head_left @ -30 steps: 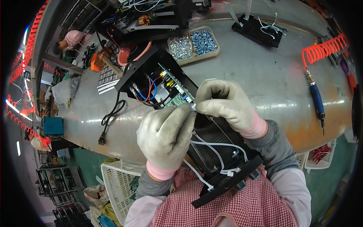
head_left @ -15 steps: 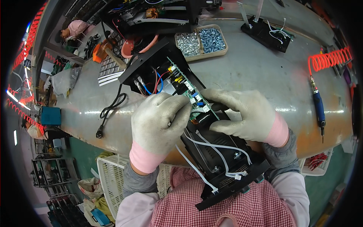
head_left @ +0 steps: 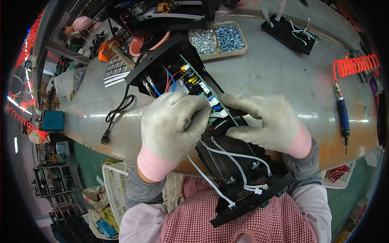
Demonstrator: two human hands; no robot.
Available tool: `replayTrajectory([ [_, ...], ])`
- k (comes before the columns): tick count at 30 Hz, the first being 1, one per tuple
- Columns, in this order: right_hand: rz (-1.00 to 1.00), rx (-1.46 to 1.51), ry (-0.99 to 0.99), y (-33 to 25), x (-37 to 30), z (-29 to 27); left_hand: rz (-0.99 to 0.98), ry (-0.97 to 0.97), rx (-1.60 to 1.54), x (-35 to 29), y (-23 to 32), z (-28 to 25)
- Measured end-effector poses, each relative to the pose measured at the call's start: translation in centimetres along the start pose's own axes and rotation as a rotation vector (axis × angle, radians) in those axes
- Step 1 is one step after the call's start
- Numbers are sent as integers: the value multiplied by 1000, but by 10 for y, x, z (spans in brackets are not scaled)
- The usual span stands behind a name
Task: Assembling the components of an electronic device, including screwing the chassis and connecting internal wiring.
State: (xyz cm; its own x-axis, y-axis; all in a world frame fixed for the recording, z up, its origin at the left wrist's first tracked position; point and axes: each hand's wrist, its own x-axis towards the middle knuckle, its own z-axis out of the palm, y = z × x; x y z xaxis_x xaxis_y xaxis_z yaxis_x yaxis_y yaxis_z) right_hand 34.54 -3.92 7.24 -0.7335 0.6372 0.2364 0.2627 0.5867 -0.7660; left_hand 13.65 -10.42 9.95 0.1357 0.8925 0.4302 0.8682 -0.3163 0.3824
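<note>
A black metal housing (head_left: 239, 174) lies slanted across the bench edge, its near end against my apron. A green circuit board (head_left: 201, 86) with yellow, white and blue parts stands tilted inside it. My right hand (head_left: 273, 123), in a white glove with a pink cuff, grips the board's lower right edge between thumb and fingers. Gloved the same way, my left hand (head_left: 172, 125) pinches at the board's left side; what its fingertips hold is hidden. White cables (head_left: 239, 162) with plugs trail over the near part of the housing. Blue and red wires (head_left: 171, 83) run behind the board.
A two-part tray of screws (head_left: 229, 38) stands beyond the housing. A blue electric screwdriver (head_left: 343, 117) lies right, below a red coiled hose (head_left: 356, 66). A black power cord (head_left: 117, 111) and a hammer (head_left: 123, 58) are left. A black panel with cables (head_left: 287, 37) sits far right.
The left hand has shifted slightly right and up against the board. Both hands stay at the board; the view has moved a little.
</note>
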Motion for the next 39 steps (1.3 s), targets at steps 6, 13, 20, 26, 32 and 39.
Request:
replayTrajectory([
  [6,-13,30,45,3,1,1,-60,27,-103,0,-3,6],
  [13,7,-48,1,-3,-1,-1,70,21,62,6,3,-2],
  [20,-22,-50,71,-3,-4,3,273,-107,142,18,-6,-3],
  [26,180,108,3,-12,3,-4,339,-26,116,20,-15,-1],
  [32,33,59,46,6,2,-3,-49,75,-401,-37,6,-17],
  [39,70,153,30,1,4,-3,279,-619,123,-41,48,5],
])
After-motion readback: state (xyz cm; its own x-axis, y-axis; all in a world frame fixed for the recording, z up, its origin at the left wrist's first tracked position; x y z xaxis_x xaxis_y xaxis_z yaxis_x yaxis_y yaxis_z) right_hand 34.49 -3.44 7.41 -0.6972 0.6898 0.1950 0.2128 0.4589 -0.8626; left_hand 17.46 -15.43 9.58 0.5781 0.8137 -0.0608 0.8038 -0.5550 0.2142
